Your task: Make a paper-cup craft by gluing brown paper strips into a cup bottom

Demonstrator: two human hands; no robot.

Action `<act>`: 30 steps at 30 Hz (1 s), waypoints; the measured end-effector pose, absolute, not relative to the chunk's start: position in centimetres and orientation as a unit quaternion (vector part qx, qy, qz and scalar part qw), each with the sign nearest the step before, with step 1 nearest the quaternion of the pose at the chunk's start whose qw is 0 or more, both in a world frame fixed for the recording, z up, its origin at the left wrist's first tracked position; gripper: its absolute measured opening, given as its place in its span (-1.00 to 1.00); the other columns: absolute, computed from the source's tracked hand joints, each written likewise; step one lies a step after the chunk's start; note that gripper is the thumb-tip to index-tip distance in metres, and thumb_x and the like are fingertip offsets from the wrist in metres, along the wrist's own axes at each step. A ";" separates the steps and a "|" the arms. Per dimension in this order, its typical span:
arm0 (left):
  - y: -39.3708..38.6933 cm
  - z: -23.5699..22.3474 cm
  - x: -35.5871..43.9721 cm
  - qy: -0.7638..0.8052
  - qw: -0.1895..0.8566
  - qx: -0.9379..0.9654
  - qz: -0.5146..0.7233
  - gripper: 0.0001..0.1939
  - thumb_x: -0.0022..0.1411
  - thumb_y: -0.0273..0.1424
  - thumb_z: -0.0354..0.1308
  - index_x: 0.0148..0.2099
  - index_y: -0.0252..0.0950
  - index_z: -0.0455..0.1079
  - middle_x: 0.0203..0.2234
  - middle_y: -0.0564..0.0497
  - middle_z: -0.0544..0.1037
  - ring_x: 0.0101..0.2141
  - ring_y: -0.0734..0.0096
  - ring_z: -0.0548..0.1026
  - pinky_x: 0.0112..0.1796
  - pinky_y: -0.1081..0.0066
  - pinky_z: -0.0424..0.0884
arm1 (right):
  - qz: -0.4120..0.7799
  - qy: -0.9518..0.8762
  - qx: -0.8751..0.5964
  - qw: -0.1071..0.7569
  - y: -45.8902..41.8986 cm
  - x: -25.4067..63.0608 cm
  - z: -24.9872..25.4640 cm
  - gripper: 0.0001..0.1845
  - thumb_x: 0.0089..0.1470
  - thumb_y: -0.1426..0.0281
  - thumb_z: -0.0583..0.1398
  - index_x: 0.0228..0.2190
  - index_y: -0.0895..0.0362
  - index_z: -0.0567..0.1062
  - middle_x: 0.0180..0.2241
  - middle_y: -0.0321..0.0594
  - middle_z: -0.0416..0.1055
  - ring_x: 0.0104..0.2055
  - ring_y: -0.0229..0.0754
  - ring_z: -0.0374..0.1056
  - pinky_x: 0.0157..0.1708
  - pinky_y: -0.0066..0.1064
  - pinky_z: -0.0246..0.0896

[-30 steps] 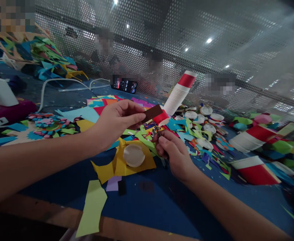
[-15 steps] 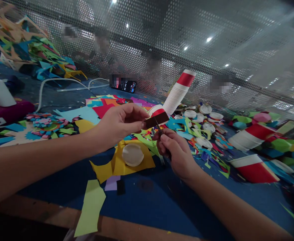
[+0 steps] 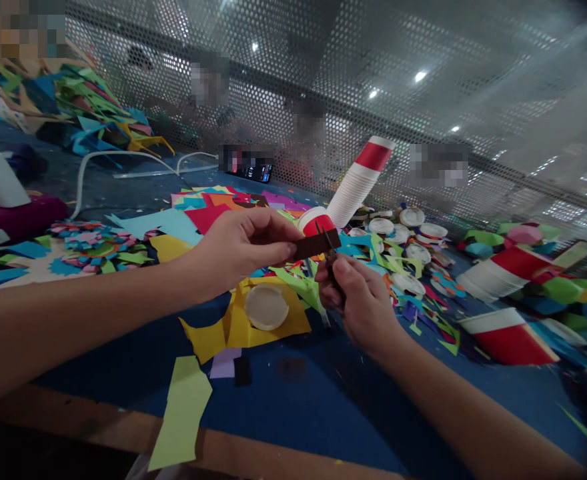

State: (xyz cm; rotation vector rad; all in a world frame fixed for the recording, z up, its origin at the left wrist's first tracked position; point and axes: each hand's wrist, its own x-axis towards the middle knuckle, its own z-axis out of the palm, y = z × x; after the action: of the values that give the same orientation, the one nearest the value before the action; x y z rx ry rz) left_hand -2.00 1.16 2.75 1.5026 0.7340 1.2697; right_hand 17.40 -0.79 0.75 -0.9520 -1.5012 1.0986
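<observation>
My left hand (image 3: pixel 243 248) pinches a small dark brown strip of paper (image 3: pixel 314 245) between thumb and fingers, holding it out above the table. My right hand (image 3: pixel 361 303) is closed round the handles of small scissors (image 3: pixel 329 253), whose blades stand open across the right end of the strip. Below the hands lies a yellow paper scrap (image 3: pixel 233 330) with a white round lid (image 3: pixel 266 307) on it, on the blue table top (image 3: pixel 323 407).
Coloured paper scraps litter the table. A leaning stack of red-and-white paper cups (image 3: pixel 358 183) stands behind the hands, with white lids (image 3: pixel 408 233) and more cups (image 3: pixel 511 337) to the right. A phone (image 3: pixel 253 170), white cable (image 3: pixel 103 163) and perforated metal screen lie behind. A pale green scrap (image 3: pixel 181 413) overhangs the front edge.
The brown strip has come lower and a little right. The scissors have risen to it and their blades now straddle its right end.
</observation>
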 end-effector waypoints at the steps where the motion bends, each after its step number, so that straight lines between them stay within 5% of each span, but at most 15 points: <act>1: 1.2 2.8 -2.0 0.306 0.498 0.618 0.525 -0.84 -0.03 -0.45 0.33 -0.31 -0.29 0.51 -0.44 0.08 0.60 -0.40 0.45 0.55 -0.36 0.48 0.45 | 0.455 -0.620 -0.393 0.504 -0.8 17.4 0.8 -0.51 0.01 -0.08 0.25 -0.52 0.10 0.40 -0.70 -0.48 0.04 -0.66 -0.39 -0.13 -0.67 -0.47 -0.23; 30: 1.4 2.5 -2.0 0.291 0.504 0.626 0.519 -0.85 0.01 -0.48 0.31 -0.29 -0.29 0.47 -0.44 0.13 0.58 -0.40 0.54 0.54 -0.37 0.55 0.43 | 0.402 -0.650 -0.403 0.503 -0.5 17.8 0.4 -0.43 0.06 -0.12 0.23 -0.58 0.11 0.31 -0.65 -0.45 0.06 -0.63 -0.40 -0.08 -0.65 -0.49 -0.18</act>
State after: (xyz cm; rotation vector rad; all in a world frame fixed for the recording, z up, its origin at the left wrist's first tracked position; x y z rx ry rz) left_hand -2.01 1.37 2.48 1.5098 0.7035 1.2525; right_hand 17.79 -0.48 0.43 -0.9735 -1.5696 0.9715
